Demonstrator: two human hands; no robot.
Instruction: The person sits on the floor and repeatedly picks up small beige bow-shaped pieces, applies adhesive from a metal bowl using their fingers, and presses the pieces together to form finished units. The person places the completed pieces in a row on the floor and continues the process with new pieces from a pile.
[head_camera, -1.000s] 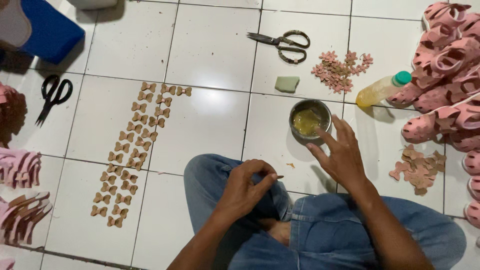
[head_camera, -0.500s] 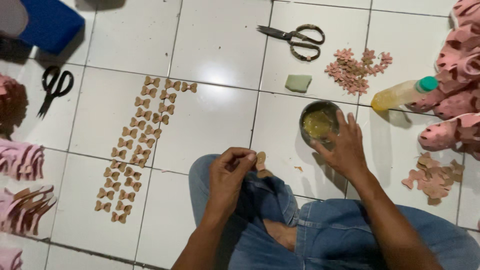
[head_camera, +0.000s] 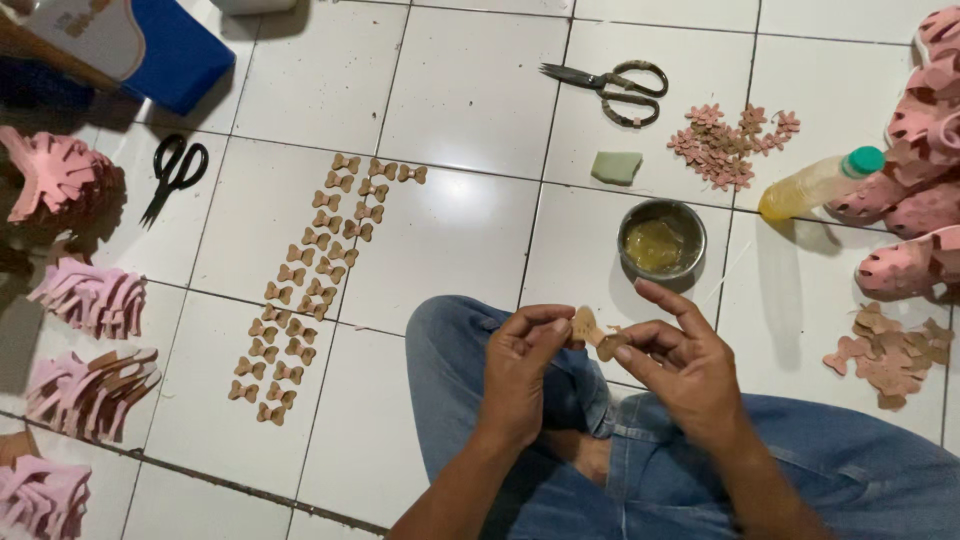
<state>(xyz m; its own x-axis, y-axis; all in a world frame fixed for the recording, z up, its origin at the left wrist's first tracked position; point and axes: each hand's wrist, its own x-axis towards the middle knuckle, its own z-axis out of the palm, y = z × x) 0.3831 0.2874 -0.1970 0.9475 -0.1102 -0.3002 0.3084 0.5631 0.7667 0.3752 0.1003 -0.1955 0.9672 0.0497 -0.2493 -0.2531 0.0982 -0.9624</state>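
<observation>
Left hand (head_camera: 522, 365): I see fingers pinched on the tan bow piece (head_camera: 592, 332), above my knee
Right hand (head_camera: 680, 365): pinching the same piece's other end
Glue bowl (head_camera: 661, 240): just beyond both hands

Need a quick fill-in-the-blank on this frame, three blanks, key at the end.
1. Both hands, left hand and right hand, pinch a small tan ____ shaped cutout.
2. The metal bowl holds ____ coloured glue.
3. The finished bows lie in rows on the person's ____ side.

Missing words: bow; yellow; left
</observation>
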